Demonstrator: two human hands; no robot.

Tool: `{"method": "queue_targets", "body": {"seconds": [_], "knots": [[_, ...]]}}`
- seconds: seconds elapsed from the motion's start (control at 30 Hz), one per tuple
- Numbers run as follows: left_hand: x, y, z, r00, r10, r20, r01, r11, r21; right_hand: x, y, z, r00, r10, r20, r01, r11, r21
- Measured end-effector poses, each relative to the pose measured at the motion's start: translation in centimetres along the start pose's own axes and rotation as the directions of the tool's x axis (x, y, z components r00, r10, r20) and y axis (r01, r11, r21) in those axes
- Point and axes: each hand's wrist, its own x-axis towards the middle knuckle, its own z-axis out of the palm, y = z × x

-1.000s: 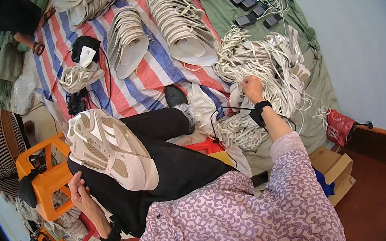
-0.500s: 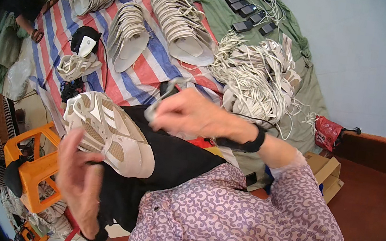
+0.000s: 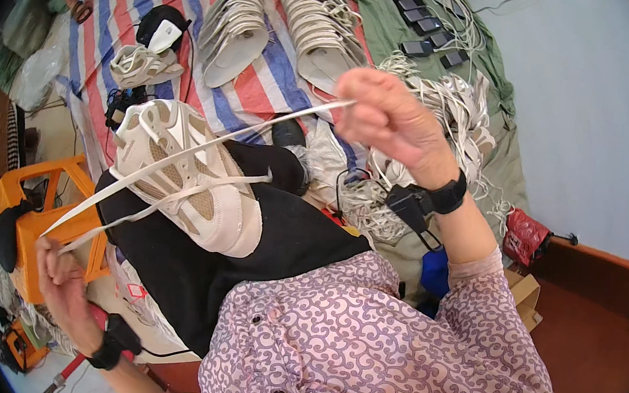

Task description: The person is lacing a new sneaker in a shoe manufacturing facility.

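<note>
A beige and white sneaker upper (image 3: 229, 221) lies across the black cloth (image 3: 287, 225) on my lap, its rounded toe toward me. A flat white shoelace (image 3: 305, 113) is stretched taut over it from one hand to the other. At the upper right, my right hand (image 3: 398, 120) pinches one end of this lace. Low at the left, beside the orange stool, my left hand (image 3: 68, 288) has its fingers closed on the lace. A second strand also runs from my left hand across the upper, with its loose tip above the black cloth.
Two nested rows of shoe uppers (image 3: 232, 37) lie on the striped sheet (image 3: 116, 23). A heap of white laces (image 3: 372, 207) is at the right. An orange stool (image 3: 41, 186) stands at the left. Small black devices (image 3: 422, 25) with cables lie far back, and another person's foot (image 3: 80, 11) is far left.
My hands have moved wide apart, the right up and outward, the left down and outward. The lace is now pulled straight between them. The whole view has shifted slightly.
</note>
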Motion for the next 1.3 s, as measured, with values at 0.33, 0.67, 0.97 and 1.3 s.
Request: {"method": "queue_targets", "body": {"seconds": [0.33,0.67,0.97,1.3], "knots": [[-13.9,12.9,-32.1,0.771,0.459,-0.442,-0.14,0.799,0.585,-0.3,-2.3,-5.4,0.949,-0.299,-0.099,0.314,0.864,0.395],[-21.1,7.1,-35.9,0.521,0.589,-0.618,0.658,0.185,0.73,-2.7,-6.6,-7.2,0.844,-0.476,-0.246,0.536,0.763,0.362],[-14.2,3.4,-28.0,0.853,0.301,-0.426,0.156,0.632,0.759,-8.1,-14.1,-10.1,0.824,-0.528,-0.204,0.563,0.804,0.194],[-4.5,-6.9,9.6,0.906,0.223,0.36,-0.288,-0.299,0.91,1.1,1.0,7.5,0.998,-0.059,0.015,0.04,0.435,-0.899]]}}
